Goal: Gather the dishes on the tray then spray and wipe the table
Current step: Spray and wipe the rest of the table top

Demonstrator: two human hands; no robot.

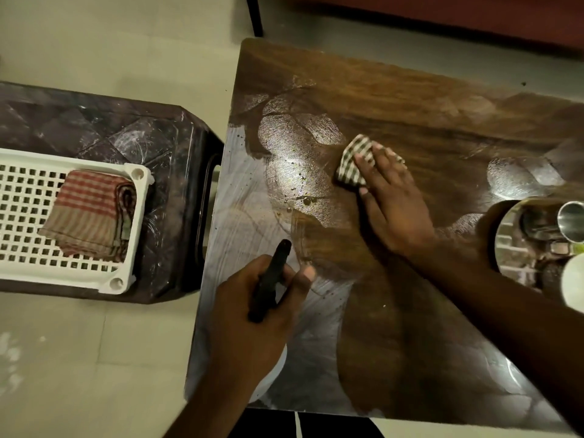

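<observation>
My right hand (390, 197) presses a checked cloth (354, 161) flat against the brown wooden table (410, 99), fingers straight over it. Wet streaks and droplets (297, 184) lie left of the cloth. My left hand (262, 308) grips a spray bottle with a black nozzle (271, 276) above the table's near left part; its white body is mostly hidden below the hand. At the right edge a round steel tray (505, 248) holds a steel cup (572, 221) and other dishes, partly cut off.
Left of the table stands a dark plastic stool (142, 131) carrying a white perforated basket (31, 216) with a folded red-striped cloth (88, 213). Pale floor tiles surround it. A dark table leg and reddish furniture are at the far side.
</observation>
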